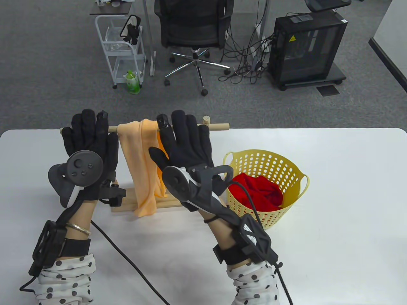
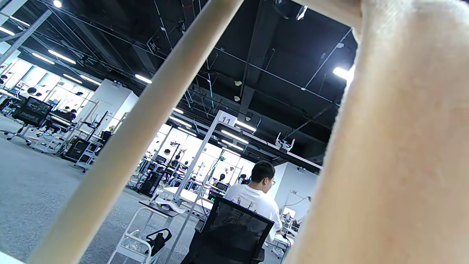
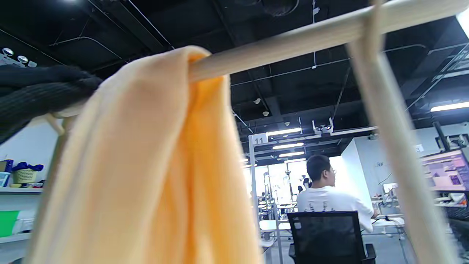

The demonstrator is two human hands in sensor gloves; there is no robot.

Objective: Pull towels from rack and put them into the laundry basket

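While both hands are raised in front of the rack, neither seems to have hold of anything. The left hand (image 1: 87, 143) stands with straight, spread fingers at the left end of the wooden rod (image 1: 219, 126), probably to steady the rack while the cloth comes off, though I cannot tell whether it actually touches the wood. The right hand (image 1: 186, 147) is also flat and open, its fingertips (image 1: 163, 120) up at the rod just right of the orange towel (image 1: 141, 165); it looks poised to hook over the fold and drag it off.

The towel hangs doubled over the rod, bunched narrow at the top, its tail reaching down over the rack's wooden base (image 1: 171, 201), so a sideways or upward pull should free it. Just right of the rack on the white table (image 1: 334, 190) stands the yellow laundry basket (image 1: 294, 178), already holding a red towel (image 1: 259, 192); it sits close so the drop is a short swing. So one towel is in and one remains.

Beyond the table stand an office chair (image 1: 190, 25) and a black computer case (image 1: 306, 47).
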